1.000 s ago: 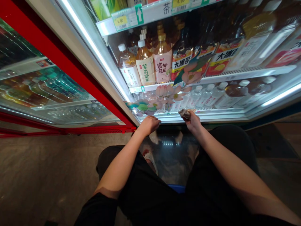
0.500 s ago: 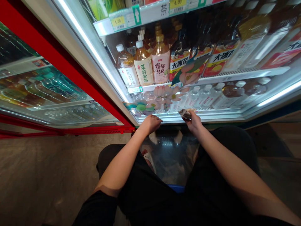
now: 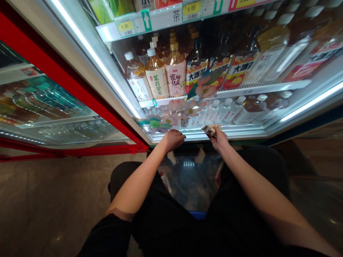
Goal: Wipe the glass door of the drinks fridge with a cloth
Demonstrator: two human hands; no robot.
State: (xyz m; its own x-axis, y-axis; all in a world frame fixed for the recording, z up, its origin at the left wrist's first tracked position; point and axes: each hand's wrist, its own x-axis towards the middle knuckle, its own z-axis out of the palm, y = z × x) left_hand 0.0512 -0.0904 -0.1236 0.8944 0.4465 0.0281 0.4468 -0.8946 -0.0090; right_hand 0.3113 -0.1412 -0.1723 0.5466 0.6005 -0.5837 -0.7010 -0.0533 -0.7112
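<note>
My left hand point(image 3: 173, 140) is by the lower left of a drinks cooler's glass front, fingers curled together. Whatever may be between its fingertips is hidden. A crumpled whitish-brown wad point(image 3: 210, 130), of cloth or paper, is pinched in my right hand point(image 3: 220, 140) near the bottom frame point(image 3: 241, 135) of the cooler. Just above both hands, a pink flower and green leaf decoration point(image 3: 184, 110) appears on the glass. Behind it stand bottles of tea, among them a pink-labelled bottle point(image 3: 175, 78) and a cream-labelled one point(image 3: 157, 80).
A second cooler with a red frame point(image 3: 107, 119) adjoins on the left. My bent knees flank a dark, shiny floor patch point(image 3: 187, 178). Something blue point(image 3: 197, 214) shows beneath me. Concrete floor point(image 3: 53, 200) spreads to the left.
The view has shifted slightly, so the cooler and bottles appear a little further left. Both hands keep nearly the same place and grip, the right still holding the wad.
</note>
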